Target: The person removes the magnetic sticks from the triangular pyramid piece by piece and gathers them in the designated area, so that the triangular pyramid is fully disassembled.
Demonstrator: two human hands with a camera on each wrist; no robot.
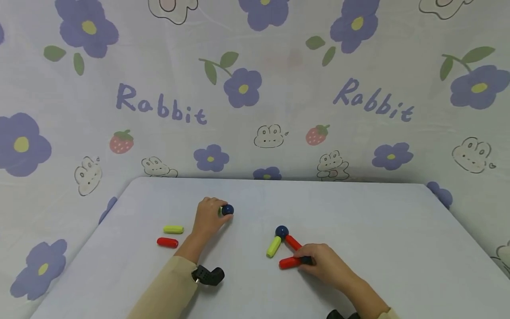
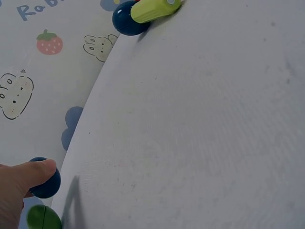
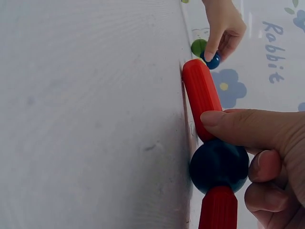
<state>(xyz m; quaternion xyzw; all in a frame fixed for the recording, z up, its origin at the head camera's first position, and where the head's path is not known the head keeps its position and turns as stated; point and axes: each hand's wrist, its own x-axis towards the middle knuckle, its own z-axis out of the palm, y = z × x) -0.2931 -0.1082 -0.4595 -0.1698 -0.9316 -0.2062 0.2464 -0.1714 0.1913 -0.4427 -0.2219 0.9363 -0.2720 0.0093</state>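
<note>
My left hand [image 1: 209, 215] pinches a dark blue ball [image 1: 228, 210] above the far part of the table. A rounded green piece [image 2: 44, 217] shows beside that ball in the left wrist view. With thumb and curled fingers, my right hand [image 1: 324, 262] grips a joint of a red rod [image 3: 201, 95] and a second dark blue ball [image 3: 219, 166]. Another red rod [image 1: 293, 242] runs from this joint to a third dark blue ball [image 1: 282, 231], where a yellow-green rod [image 1: 273, 247] is also joined.
Left of my left arm lie a loose yellow-green rod [image 1: 173, 229] and a loose red rod [image 1: 167, 243]. The white table [image 1: 358, 208] ends at the back against a hanging cloth [image 1: 295, 97] printed with flowers and rabbits.
</note>
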